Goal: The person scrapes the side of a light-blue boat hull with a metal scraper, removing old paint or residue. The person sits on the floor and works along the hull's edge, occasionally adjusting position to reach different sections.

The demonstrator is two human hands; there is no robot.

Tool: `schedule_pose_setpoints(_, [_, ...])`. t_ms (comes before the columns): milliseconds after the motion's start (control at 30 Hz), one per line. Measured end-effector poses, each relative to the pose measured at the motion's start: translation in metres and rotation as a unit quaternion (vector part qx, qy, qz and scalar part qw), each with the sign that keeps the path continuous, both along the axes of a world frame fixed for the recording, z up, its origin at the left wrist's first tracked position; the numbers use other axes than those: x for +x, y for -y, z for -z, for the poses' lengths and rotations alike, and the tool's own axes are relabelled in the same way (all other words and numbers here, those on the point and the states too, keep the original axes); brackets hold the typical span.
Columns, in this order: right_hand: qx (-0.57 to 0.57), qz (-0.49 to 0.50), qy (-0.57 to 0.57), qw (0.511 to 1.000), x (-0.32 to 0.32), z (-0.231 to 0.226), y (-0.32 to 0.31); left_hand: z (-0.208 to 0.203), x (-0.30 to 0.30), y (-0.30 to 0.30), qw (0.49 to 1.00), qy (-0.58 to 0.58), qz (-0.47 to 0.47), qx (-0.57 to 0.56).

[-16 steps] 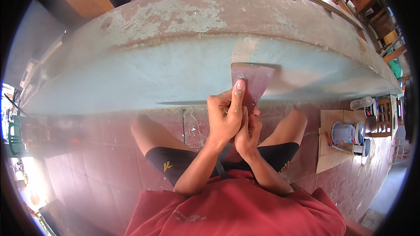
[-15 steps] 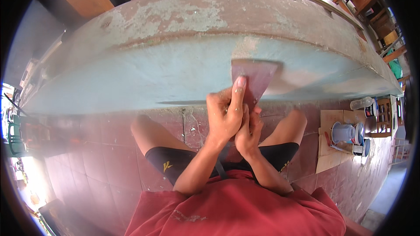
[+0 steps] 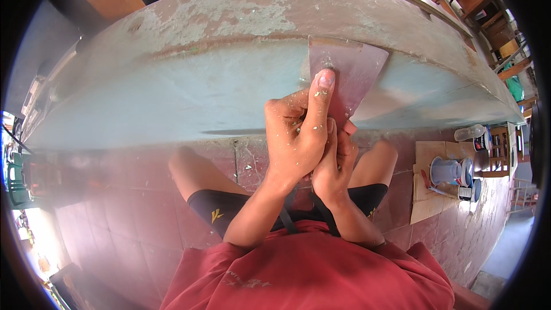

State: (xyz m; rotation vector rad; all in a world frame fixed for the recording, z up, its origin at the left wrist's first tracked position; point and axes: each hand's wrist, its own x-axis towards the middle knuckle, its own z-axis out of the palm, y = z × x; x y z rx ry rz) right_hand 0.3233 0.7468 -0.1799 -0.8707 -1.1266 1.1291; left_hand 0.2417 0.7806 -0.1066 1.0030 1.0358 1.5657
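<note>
Wide scraper blade [image 3: 350, 74]: flat, trapezoid, flaring upward to a straight top edge; dull reddish-brown metal, smeared and speckled with pale filler. It lies flat against the curved boat hull [image 3: 189, 92], top edge just under the ridge line that runs along the hull, right of the hull's middle.

Left hand [image 3: 295, 138]: closed around the scraper's lower part, index finger stretched straight up and pressed onto the blade face. Knuckles and fingers flecked with whitish paste.

Right hand [image 3: 338, 163]: wrapped shut just below and behind the left, touching it, gripping the scraper's handle (handle itself hidden by both hands).

Hull surface: pale blue-green paint, matte and chalky below the ridge; above it, worn reddish-brown with flaking off-white patches. Long convex shape, bending toward both edges of the view. A lighter, smoother patch sits right of the blade.

Floor [image 3: 115, 218]: reddish square tiles, dusty, cracked in places. Person sits on it, knees bare, black shorts [image 3: 229, 209], red shirt [image 3: 310, 270].

At the floor's right side: a flat wooden board [image 3: 425, 209] carrying a grey plastic cup [image 3: 445, 170] and small tins [image 3: 468, 192]; a clear bottle [image 3: 468, 132] lies just beyond.
</note>
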Motion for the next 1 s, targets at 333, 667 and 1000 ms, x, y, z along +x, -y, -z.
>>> schedule_pose_setpoints(333, [-0.031, -0.019, -0.05, 0.998, -0.005, -0.027, -0.001, -0.013, 0.0, -0.004, 0.999, 0.021, 0.018, -0.019])
schedule_pose_setpoints(667, [-0.005, 0.039, 0.03, 0.999, -0.009, -0.004, 0.005, 0.016, -0.002, 0.0, 1.0, -0.018, 0.012, -0.015])
schedule_pose_setpoints(1000, [0.001, 0.022, 0.025, 0.999, -0.007, -0.005, 0.007, 0.016, -0.002, 0.003, 0.999, -0.049, -0.01, -0.002])
